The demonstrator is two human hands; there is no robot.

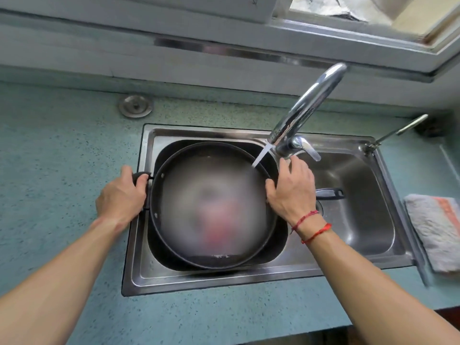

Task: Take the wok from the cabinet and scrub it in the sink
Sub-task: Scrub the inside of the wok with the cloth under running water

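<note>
Left basin of the steel sink (224,277): holds the dark wok (211,207), which nearly fills it, seated level. The wok contains clear water (its surface is blurred, so depth cannot be told). A water stream (261,155) from the chrome faucet (306,105) strikes the wok's rim at 1 o'clock.

Left hand (122,195): fingers curled round the loop handle (140,175) at the wok's 9 o'clock. Right hand (291,190): gripping the rim at 3 o'clock, thumb hooked over the edge, two red thread bracelets (311,227) on the wrist. The long handle (328,192) projects from beneath that hand over the right basin (361,207).

Surface: teal speckled countertop (62,158). A round metal cap (135,105) sits at 11 o'clock from the sink; a folded cloth (435,230) lies at 3 o'clock, just beside the rim. A window (373,16) stands at 1 o'clock.
</note>
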